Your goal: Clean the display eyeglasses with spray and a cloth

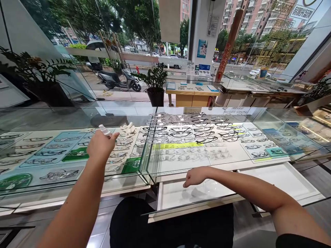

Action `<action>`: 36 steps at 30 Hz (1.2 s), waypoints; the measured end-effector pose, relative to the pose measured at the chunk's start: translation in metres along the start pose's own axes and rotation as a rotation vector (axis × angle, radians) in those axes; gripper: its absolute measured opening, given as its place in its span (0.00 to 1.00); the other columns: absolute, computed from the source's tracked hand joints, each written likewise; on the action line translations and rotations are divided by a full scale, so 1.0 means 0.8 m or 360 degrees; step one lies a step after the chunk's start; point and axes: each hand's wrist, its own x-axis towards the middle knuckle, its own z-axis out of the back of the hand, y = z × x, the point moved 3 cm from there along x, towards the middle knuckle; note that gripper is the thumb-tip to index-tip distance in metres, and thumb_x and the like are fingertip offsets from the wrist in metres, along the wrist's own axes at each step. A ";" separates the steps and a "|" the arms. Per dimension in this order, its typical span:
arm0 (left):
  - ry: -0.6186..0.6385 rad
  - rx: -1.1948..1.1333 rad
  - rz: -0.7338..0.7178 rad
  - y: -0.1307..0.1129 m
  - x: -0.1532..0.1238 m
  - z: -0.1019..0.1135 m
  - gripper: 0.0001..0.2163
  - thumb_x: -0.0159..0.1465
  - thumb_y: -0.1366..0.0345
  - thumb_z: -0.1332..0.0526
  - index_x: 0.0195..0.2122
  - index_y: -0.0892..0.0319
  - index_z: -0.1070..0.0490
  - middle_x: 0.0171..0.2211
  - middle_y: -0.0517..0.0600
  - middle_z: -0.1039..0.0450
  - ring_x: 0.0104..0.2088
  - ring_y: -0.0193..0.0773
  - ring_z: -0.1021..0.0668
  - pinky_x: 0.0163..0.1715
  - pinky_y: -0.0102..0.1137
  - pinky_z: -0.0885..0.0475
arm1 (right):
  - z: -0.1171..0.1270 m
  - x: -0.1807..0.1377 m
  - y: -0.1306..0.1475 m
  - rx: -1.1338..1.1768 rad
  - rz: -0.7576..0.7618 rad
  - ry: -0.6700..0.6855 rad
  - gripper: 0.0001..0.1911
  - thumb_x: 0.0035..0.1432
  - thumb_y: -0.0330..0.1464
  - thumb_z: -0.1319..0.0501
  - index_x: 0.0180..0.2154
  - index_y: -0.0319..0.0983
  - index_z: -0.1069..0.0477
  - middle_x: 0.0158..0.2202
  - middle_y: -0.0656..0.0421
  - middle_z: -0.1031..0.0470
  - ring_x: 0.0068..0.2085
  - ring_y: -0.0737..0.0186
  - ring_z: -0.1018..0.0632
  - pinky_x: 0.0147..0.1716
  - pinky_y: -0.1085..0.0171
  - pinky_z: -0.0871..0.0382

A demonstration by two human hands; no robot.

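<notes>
My left hand (pixel 100 144) is closed around a small white bottle (pixel 104 130), whose top pokes out above the fingers. It is over the left glass display counter (pixel 108 175). Just right of it, a crumpled whitish cloth or tissue (pixel 128 128) lies on the glass. My right hand (pixel 197 176) is bent at the wrist, its fingers curled downward, above the pulled-out white drawer (pixel 178 196). Whatever those fingers might hold is hidden. Rows of eyeglasses (pixel 181 132) lie in the right glass display counter (pixel 222 158), close beyond my right hand.
A second white drawer (pixel 284 179) stands out at the right. Glass panel edges meet between the counters. Further eyeglasses (pixel 64 139) lie on blue and green mats at left. Beyond are a potted plant (pixel 156 82), a display table (pixel 192 90) and large windows.
</notes>
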 end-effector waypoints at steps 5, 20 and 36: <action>0.0001 -0.0001 -0.0010 -0.002 -0.018 0.010 0.30 0.67 0.49 0.33 0.62 0.66 0.34 0.59 0.75 0.24 0.58 0.74 0.21 0.53 0.60 0.23 | -0.004 0.006 0.012 -0.0121 -0.0070 -0.0118 0.18 0.68 0.44 0.39 0.45 0.38 0.18 0.48 0.48 0.15 0.47 0.47 0.16 0.35 0.59 0.32; 0.0072 -0.0200 -0.0086 -0.014 -0.074 0.051 0.54 0.69 0.31 0.42 0.71 0.80 0.55 0.72 0.83 0.53 0.74 0.79 0.44 0.68 0.64 0.39 | -0.001 -0.068 0.010 -0.0122 -0.0065 -0.0330 0.22 0.68 0.48 0.39 0.48 0.38 0.21 0.47 0.48 0.17 0.43 0.50 0.17 0.36 0.61 0.32; 0.1314 0.0154 -0.2096 -0.074 -0.446 0.001 0.63 0.47 0.59 0.16 0.81 0.53 0.49 0.81 0.69 0.61 0.79 0.73 0.49 0.73 0.66 0.42 | -0.016 0.032 0.032 -0.0559 -0.0024 -0.0412 0.26 0.66 0.37 0.35 0.60 0.29 0.24 0.62 0.34 0.24 0.66 0.33 0.25 0.64 0.43 0.31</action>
